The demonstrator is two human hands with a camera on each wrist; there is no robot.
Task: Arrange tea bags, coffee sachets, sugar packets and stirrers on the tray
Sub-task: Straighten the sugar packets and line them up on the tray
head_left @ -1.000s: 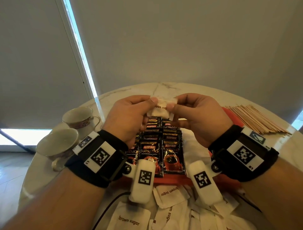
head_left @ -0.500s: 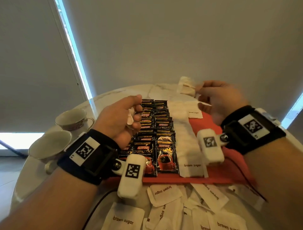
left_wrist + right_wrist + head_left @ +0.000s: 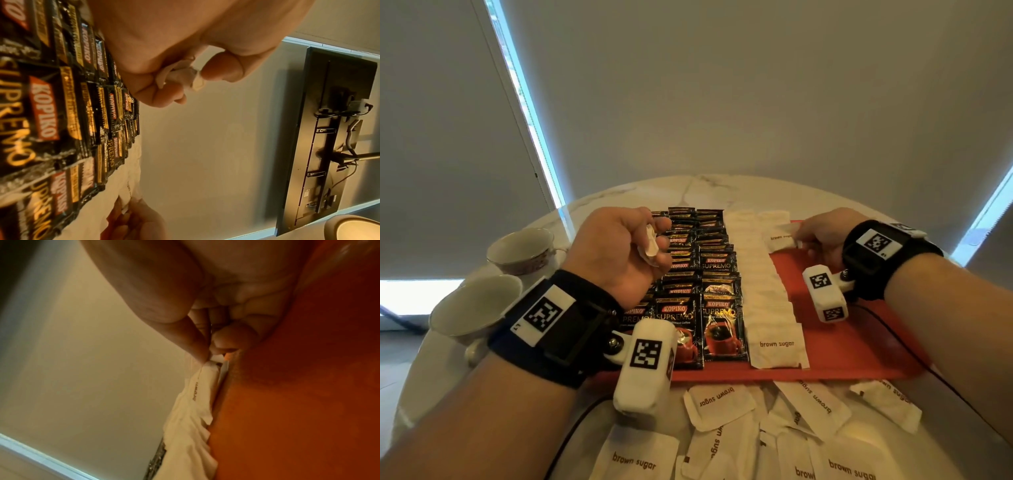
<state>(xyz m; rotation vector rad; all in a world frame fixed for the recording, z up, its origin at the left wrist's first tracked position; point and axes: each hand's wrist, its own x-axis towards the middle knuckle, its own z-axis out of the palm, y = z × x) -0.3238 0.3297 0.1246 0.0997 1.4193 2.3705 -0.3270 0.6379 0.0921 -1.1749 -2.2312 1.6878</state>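
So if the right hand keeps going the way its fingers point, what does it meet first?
The right hand points left across the tray, pinching a sugar packet. Straight on, that packet would likely meet the white packet row first; depth is unclear.

free: tray (image 3: 859, 346) right half | blocked: coffee sachets (image 3: 709, 274), sugar column (image 3: 763, 284)

Black wristbands (image 3: 558, 325), white tagged cameras (image 3: 645, 366)
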